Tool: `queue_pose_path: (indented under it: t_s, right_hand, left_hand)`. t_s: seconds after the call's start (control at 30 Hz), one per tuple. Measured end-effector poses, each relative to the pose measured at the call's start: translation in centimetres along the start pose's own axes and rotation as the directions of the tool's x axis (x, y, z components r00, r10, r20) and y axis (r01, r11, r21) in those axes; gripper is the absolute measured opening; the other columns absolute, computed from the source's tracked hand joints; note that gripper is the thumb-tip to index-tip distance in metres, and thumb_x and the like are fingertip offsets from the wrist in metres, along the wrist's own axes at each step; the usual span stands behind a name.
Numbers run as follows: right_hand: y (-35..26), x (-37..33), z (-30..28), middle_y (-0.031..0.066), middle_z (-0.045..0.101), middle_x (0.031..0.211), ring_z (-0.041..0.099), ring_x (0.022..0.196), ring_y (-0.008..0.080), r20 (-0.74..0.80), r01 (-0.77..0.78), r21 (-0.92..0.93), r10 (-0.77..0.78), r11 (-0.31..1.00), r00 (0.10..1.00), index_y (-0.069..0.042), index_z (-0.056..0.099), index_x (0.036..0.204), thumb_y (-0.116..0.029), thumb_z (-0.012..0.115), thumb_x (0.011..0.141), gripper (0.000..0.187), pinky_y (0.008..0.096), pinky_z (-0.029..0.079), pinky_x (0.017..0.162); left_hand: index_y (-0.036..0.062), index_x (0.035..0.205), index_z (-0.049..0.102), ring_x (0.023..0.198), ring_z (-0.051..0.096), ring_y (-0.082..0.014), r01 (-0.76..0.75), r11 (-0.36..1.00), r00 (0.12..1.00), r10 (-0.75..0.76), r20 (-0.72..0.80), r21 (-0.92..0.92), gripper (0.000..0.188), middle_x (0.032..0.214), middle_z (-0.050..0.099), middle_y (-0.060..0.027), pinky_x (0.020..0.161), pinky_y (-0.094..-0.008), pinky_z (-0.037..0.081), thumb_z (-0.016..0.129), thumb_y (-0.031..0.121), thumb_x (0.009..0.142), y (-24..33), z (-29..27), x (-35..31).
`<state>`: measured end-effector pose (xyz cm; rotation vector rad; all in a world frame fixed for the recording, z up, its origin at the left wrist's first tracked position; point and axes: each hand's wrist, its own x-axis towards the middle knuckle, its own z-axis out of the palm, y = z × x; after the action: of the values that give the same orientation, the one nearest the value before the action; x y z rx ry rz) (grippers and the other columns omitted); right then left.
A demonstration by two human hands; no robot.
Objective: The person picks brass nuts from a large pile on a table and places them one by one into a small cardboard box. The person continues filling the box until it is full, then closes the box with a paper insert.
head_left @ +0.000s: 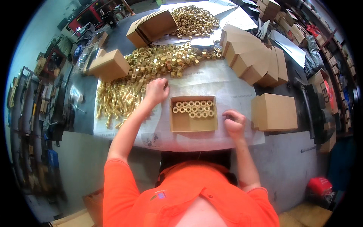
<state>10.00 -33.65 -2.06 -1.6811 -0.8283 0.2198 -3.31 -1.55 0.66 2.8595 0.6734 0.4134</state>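
Note:
A shallow open cardboard box (193,126) lies in front of me on the sheet-covered table. Brass hex nuts (194,104) stand in rows in its far part, their holes facing up; bare cardboard shows nearest me. My left hand (157,92) is beyond the box's far left corner, at the near edge of a heap of brass nuts (151,62). Its fingers are curled together, and what they hold is hidden. Just right of the box, my right hand (235,123) has its fingers bent in, and I cannot see what is inside them.
Long thin brass fittings (117,98) lie heaped at the left. Cardboard boxes stand at left (109,65) and back (152,28). A second brass heap (194,20) lies far back. A fanned row of boxes (249,56) and another box (275,112) stand at right.

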Motion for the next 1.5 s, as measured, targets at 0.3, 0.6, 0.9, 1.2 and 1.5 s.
queue_pose_path:
  t_s: [0.3, 0.6, 0.9, 1.2, 1.5]
  right_hand:
    - [0.3, -0.1, 0.2, 0.0052, 0.058, 0.070, 0.050, 0.060, 0.0092, -0.005, -0.091, 0.082, 0.091, 0.993, 0.996, 0.002, 0.065, 0.076, 0.002, 0.050, 0.062, 0.021, 0.0213, 0.040, 0.056]
    - [-0.3, 0.0, 0.2, 0.0037, 0.060, 0.072, 0.050, 0.060, 0.0072, -0.027, -0.099, 0.109, 0.103, 0.989, 0.994, 0.002, 0.066, 0.075, 0.004, 0.050, 0.061, 0.022, 0.0202, 0.039, 0.056]
    - [-0.4, 0.1, 0.2, 0.0067, 0.062, 0.073, 0.052, 0.060, 0.0101, -0.035, -0.052, 0.068, 0.055, 0.996, 0.998, 0.003, 0.066, 0.075, 0.004, 0.050, 0.059, 0.022, 0.0212, 0.041, 0.056]
    - [-0.5, 0.2, 0.3, 0.0073, 0.062, 0.073, 0.053, 0.059, 0.0109, -0.032, -0.070, 0.048, 0.072, 0.996, 0.997, 0.003, 0.065, 0.073, 0.003, 0.050, 0.059, 0.021, 0.0216, 0.041, 0.056]
    - [-0.4, 0.2, 0.2, 0.0072, 0.061, 0.072, 0.052, 0.060, 0.0119, -0.016, -0.009, 0.031, 0.009, 0.999, 1.000, 0.003, 0.064, 0.075, 0.004, 0.049, 0.060, 0.021, 0.0224, 0.041, 0.057]
  left_hand:
    - [0.0045, 0.085, 0.066, 0.060, 0.061, -0.0212, -0.239, 0.883, 0.960, 0.277, 0.037, -0.404, 0.009, 0.077, 0.065, -0.0099, 0.057, -0.0326, 0.048, 0.067, 0.009, 0.077, 5.4, -6.5, -4.1]
    - [0.0083, 0.071, 0.060, 0.058, 0.060, -0.0285, -0.491, 0.871, 0.844, 0.485, 0.230, -0.036, 0.009, 0.065, 0.059, -0.0064, 0.051, -0.0407, 0.046, 0.062, 0.016, 0.074, 8.1, -4.0, -6.2]
    - [0.0083, 0.064, 0.058, 0.060, 0.062, -0.0298, -0.441, 0.897, 0.863, 0.424, 0.274, 0.002, 0.014, 0.059, 0.060, -0.0095, 0.052, -0.0429, 0.047, 0.061, 0.018, 0.072, 8.7, -2.5, -6.0]
    - [0.0093, 0.071, 0.064, 0.062, 0.063, -0.0297, -0.367, 0.930, 0.888, 0.356, 0.291, -0.019, 0.012, 0.061, 0.061, -0.0113, 0.053, -0.0429, 0.048, 0.065, 0.021, 0.073, 8.7, -1.9, -6.1]
    - [0.0070, 0.067, 0.058, 0.060, 0.063, -0.0307, -0.435, 0.900, 0.870, 0.423, 0.255, -0.011, 0.015, 0.061, 0.061, -0.0121, 0.053, -0.0426, 0.049, 0.061, 0.019, 0.075, 8.7, -1.9, -6.2]
